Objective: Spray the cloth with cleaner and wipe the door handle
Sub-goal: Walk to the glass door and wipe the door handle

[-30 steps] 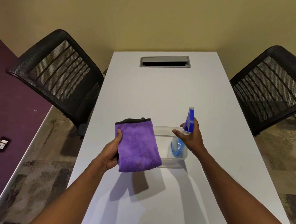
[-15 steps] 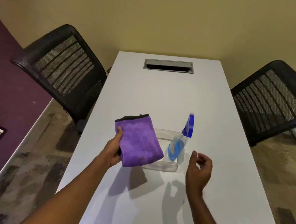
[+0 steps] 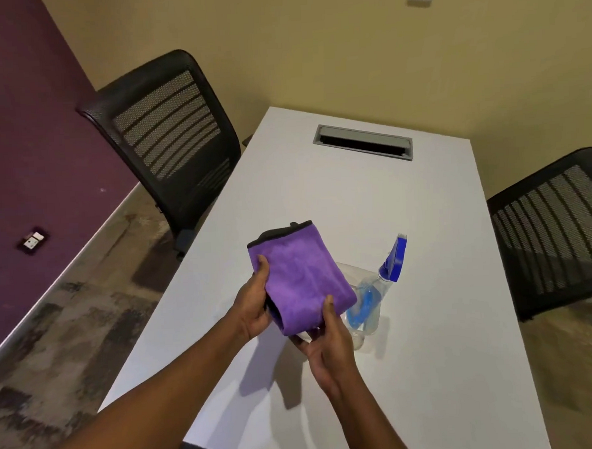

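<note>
A folded purple cloth [image 3: 299, 275] with a black edge is held above the white table [image 3: 355, 200]. My left hand [image 3: 252, 304] grips its left side, thumb on top. My right hand [image 3: 325, 343] holds its lower right corner from beneath, thumb on the cloth. To the right, a clear spray bottle [image 3: 377, 290] with a blue trigger head leans in a clear plastic container [image 3: 365, 337] on the table, with no hand on it. No door handle is in view.
A black mesh chair [image 3: 166, 135] stands at the table's left side and another [image 3: 555, 228] at its right. A grey cable slot [image 3: 362, 142] sits at the table's far end. A purple wall with a socket [image 3: 33, 239] lies to the left.
My right hand let go of the spray bottle, which now rests in the container, and came over to take the cloth's lower corner. The view has swung left.
</note>
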